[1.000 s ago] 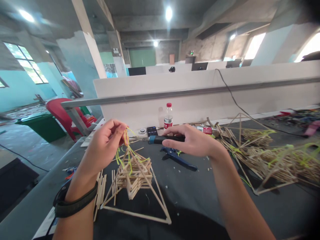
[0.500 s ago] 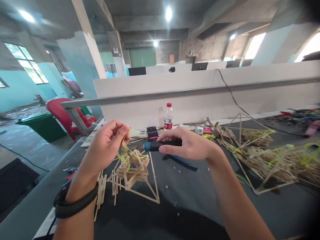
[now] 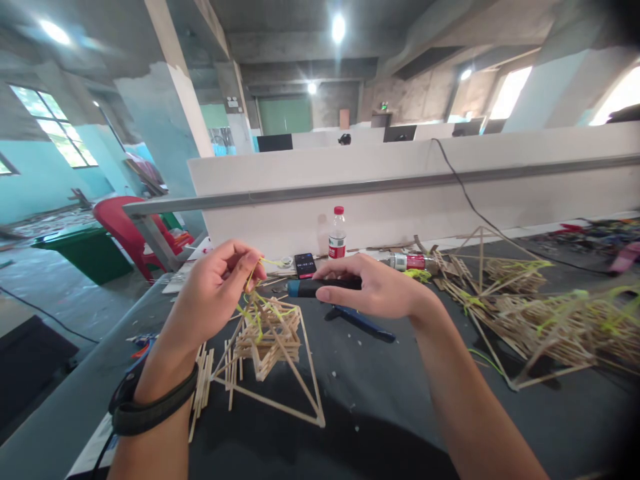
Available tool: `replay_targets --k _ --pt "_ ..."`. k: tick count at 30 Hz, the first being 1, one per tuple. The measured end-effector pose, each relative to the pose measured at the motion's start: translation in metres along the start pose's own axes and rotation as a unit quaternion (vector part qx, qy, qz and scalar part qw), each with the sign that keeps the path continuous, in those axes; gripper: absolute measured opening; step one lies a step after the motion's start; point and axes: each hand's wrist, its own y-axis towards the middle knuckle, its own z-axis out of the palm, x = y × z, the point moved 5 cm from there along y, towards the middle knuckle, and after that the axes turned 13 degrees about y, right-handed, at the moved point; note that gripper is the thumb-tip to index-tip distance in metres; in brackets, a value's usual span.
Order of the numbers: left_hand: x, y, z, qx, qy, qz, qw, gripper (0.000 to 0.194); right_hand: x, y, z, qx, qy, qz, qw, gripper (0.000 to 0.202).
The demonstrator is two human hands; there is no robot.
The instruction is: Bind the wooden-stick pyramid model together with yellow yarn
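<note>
Tbl (image 3: 370, 373): stick frame (image 3: 273, 347) nearer vs prev

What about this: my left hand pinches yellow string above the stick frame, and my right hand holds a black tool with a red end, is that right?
Not quite: the head view shows the black tool in your right hand has a blue end, not red. Your left hand pinches yellow string above the stick frame.

Red chair (image 3: 111, 212) beside green bin (image 3: 83, 252) | bottle (image 3: 337, 239) upright (capped in red) | lit phone (image 3: 303, 264) near bottle
</note>
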Motion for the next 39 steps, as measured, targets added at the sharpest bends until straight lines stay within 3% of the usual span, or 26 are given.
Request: replay_targets --k 31,39 --pt "0.0 0.001 -0.004 -0.032 0.013 0.019 0.999 0.02 -0.011 0.007 0.006 0.018 0.024 0.029 0.999 0.038" --pt "0.002 0.001 0.0 -0.026 0.01 0.008 1.0 0.018 -0.006 0.006 0.006 -0.011 -0.025 0.036 0.999 0.039"
